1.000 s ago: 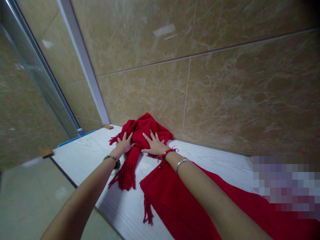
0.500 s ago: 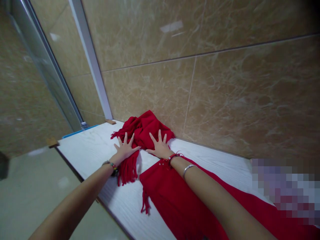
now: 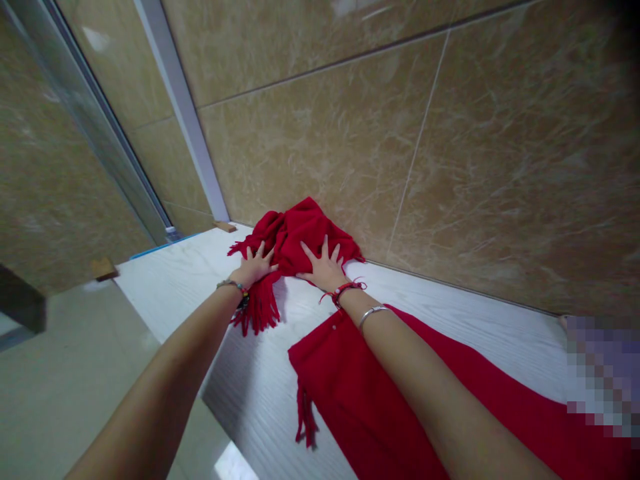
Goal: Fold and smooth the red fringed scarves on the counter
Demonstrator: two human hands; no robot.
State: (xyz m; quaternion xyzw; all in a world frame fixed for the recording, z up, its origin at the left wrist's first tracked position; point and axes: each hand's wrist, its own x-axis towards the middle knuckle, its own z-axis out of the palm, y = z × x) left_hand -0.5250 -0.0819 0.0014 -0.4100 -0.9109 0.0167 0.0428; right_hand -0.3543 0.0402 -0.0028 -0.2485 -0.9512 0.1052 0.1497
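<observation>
Tiled wall [image 3: 310,147] blocking the far side, bare white tabletop [image 3: 173,273] left of bunched red scarf [image 3: 313,227]

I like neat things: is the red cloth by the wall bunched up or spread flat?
Bunched up: that red cloth lies in a creased heap.

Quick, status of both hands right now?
Left hand: open, fingers spread on the bunched red cloth, not gripping.
Right hand: open, fingers spread on the bunched red cloth, not gripping.
</observation>
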